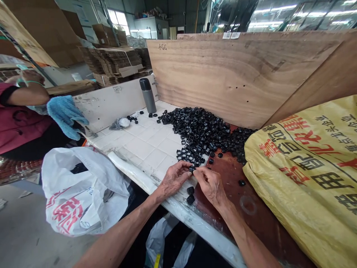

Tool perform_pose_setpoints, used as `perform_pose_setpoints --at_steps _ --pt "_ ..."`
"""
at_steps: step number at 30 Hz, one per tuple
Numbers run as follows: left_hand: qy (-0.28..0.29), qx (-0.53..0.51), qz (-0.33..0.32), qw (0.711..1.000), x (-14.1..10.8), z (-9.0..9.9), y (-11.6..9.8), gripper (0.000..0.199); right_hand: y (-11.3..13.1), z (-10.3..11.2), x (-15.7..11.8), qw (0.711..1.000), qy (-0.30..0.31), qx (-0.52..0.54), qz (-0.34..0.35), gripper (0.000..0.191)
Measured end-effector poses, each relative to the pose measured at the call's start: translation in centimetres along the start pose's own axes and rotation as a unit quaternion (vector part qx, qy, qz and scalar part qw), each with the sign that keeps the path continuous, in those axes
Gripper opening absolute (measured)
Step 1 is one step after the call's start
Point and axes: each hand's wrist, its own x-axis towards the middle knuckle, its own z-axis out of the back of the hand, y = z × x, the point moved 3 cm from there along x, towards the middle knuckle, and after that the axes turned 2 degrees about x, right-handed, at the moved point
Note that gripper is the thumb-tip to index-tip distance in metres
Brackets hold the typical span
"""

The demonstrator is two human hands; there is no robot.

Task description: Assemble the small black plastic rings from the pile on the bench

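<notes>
My left hand (174, 179) and right hand (211, 185) are close together, fingertips meeting on one small black plastic ring (191, 169), both pinching it, grip narrow. Big pile of black rings (200, 134) at 12 o'clock on the white tiled worktop (145, 149), spilling onto the brown wood board (237, 212). Two loose rings (190, 199) just below my hands, one more ring (241, 182) at 2 o'clock. Plywood panel (223, 74) behind the pile, grey thermos flask (147, 95) at 11 o'clock, yellow woven sack (301, 178) at 2 o'clock, white plastic bag (80, 193) at 9 o'clock, co-worker's arm (25, 93) at 10 o'clock above a blue cloth (65, 115)
</notes>
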Motion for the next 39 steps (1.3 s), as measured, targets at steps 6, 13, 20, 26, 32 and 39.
perform_pose_setpoints --at_steps 6,13,20,26,32,39 --pt "-0.008 0.01 0.004 1.0 0.1 0.1 0.2 0.032 0.4 0.3 0.1 1.0 0.004 0.016 0.003 0.025" --pt "0.001 0.01 0.004 1.0 0.0 0.0 0.1 0.03 -0.2 0.0 0.1 1.0 -0.008 0.019 -0.009 0.02" --pt "0.025 0.03 -0.007 0.999 -0.1 -0.2 0.0 0.029 0.2 -0.5 0.0 0.998 -0.012 0.048 -0.029 0.018" --pt "0.068 0.228 -0.091 0.967 -0.9 0.0 -1.1 0.026 -0.8 -0.9 -0.5 0.954 0.101 0.16 -0.232 0.029" --pt "0.062 0.407 -0.096 0.906 -1.0 -0.4 -2.0 0.018 -3.4 2.5 0.8 0.981 -0.052 -0.117 -0.145 0.021" --pt "-0.058 0.401 -0.077 0.911 1.5 -1.5 0.2 0.018 -2.9 2.2 1.1 0.98 -0.128 -0.135 0.071 0.021"
